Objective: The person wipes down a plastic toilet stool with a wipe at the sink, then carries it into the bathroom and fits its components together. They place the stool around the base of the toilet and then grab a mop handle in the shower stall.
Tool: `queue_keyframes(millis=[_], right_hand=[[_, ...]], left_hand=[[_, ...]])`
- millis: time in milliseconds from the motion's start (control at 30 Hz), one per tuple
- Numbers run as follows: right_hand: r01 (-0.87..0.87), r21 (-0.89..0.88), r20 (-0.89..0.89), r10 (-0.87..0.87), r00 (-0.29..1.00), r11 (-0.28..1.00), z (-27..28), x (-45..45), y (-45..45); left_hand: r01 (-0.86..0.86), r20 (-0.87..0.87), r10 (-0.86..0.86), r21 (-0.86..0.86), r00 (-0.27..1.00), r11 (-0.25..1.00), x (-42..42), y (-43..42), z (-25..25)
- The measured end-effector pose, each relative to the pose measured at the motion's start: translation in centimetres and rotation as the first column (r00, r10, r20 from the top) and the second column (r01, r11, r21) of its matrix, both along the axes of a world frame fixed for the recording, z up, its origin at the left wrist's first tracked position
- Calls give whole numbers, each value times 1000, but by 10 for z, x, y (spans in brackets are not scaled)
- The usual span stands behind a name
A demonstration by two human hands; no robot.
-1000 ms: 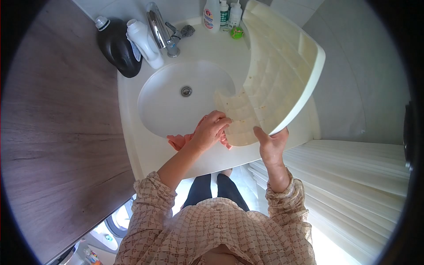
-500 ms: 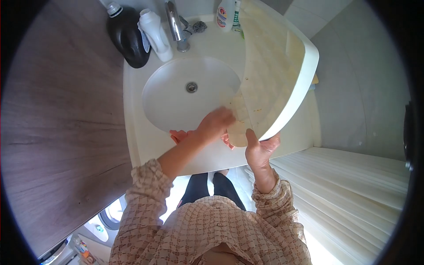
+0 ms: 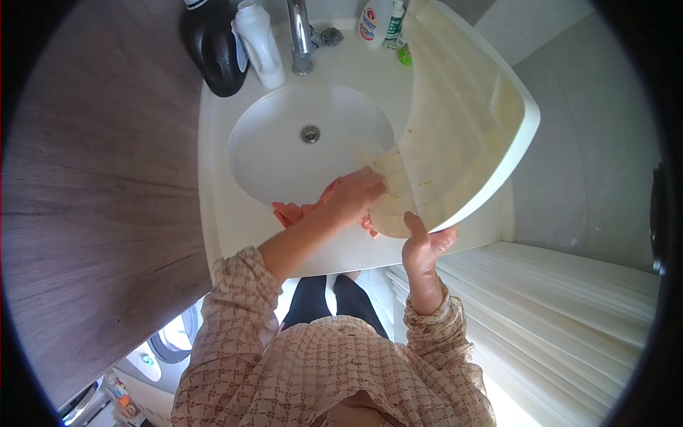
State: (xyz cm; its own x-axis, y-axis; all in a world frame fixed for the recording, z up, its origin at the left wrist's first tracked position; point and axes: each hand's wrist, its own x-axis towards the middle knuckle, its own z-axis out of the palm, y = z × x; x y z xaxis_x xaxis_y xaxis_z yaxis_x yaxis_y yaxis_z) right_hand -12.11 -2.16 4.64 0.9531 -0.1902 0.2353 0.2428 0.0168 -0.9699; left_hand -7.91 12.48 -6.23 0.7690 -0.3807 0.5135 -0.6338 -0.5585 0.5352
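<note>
A large cream plastic bin (image 3: 455,121) with a white rim and a curved front leans over the right side of the white sink (image 3: 277,156). My right hand (image 3: 425,249) grips its near end, thumb on the inner side and fingers beneath the rim. Small yellowish-brown specks lie on the bin's inner surface. My left hand (image 3: 356,199) is at the bin's near left edge with fingers curled together; what they pinch, if anything, is hidden. A pink cloth (image 3: 288,212) is draped on the sink's front edge, partly behind my left wrist.
Behind the basin stand a chrome faucet (image 3: 300,43), a dark detergent bottle (image 3: 217,53), a white bottle (image 3: 260,46) and a steel scrubber (image 3: 331,36). A spray-type bottle (image 3: 373,25) and a green-labelled bottle (image 3: 394,23) are at the back right. A pale curtain (image 3: 541,306) hangs at right.
The bin has shifted slightly to the right, with my right hand still gripping it. My left hand has moved slightly to the right and is less blurred. The view has shifted a little.
</note>
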Motion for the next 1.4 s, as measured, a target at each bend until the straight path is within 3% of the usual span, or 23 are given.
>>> queue_keyframes(millis=[100,133,167,233,267,300,400,533,567,600,633,733,767,833,867,967,1033,1167,1267,1400], right_hand=[[6,-20,5,-6,1000,1000,2,0,-1],[4,-38,10,-3,1000,999,3,-1,-2],[-3,-14,-4,3,1000,1000,4,-2,-2],[-11,38,-23,12,1000,999,5,-3,0],[-6,18,-12,6,1000,1000,3,-3,-1],[-4,-1,-1,4,1000,1000,-3,-1,-3],[6,15,-17,-6,1000,1000,-6,-1,-2],[80,-80,8,-79,997,994,5,-7,8],[92,-80,20,-91,996,993,2,-6,8],[107,-78,25,-106,994,991,-2,-6,6],[122,-75,27,-121,992,990,-5,-7,5],[143,-69,-7,-144,990,987,-5,-4,2],[146,-67,-3,-146,989,987,-5,-3,2],[148,-63,3,-148,989,987,-6,-3,-1],[140,-77,20,-139,990,987,-4,-3,-1],[101,-71,40,-99,994,992,-2,-2,3],[85,-6,26,-85,996,996,-7,-2,-1],[16,-98,76,-9,997,995,-2,2,-9],[-43,-85,121,53,991,995,-3,2,-7],[-53,-45,169,60,984,998,-5,5,-5]], left_hand=[[37,-46,-31,137,998,990,-19,-1,3],[1,-312,-54,-167,948,986,-14,-3,-1],[-116,-535,-153,-435,831,893,-4,-5,-8],[-194,-525,-116,-498,843,845,4,-2,-2],[-150,-294,48,-336,955,930,2,-3,1],[-162,-13,162,-151,987,975,-1,-3,6],[-67,55,75,-139,996,988,-23,-7,4],[-31,-218,-50,-353,975,935,-18,7,-2],[-189,-447,-126,-594,885,782,-12,13,-5],[-393,-616,-273,-723,739,568,-6,21,-6],[-611,-689,-461,-718,559,332,-1,28,-7],[-495,-700,-321,-692,638,526,11,38,-19],[-512,-719,-186,-628,670,587,16,36,-22],[-388,-422,148,-570,895,724,31,30,-22],[-353,-214,282,-511,935,784,35,24,-23],[-512,-327,409,-356,852,782,31,7,-8],[-465,-239,409,-271,881,843,15,-1,-11],[-444,-82,437,-210,896,871,15,-4,-19],[-438,-58,434,-104,899,893,23,1,-7],[-391,-65,386,-106,920,914,11,-14,-6]])
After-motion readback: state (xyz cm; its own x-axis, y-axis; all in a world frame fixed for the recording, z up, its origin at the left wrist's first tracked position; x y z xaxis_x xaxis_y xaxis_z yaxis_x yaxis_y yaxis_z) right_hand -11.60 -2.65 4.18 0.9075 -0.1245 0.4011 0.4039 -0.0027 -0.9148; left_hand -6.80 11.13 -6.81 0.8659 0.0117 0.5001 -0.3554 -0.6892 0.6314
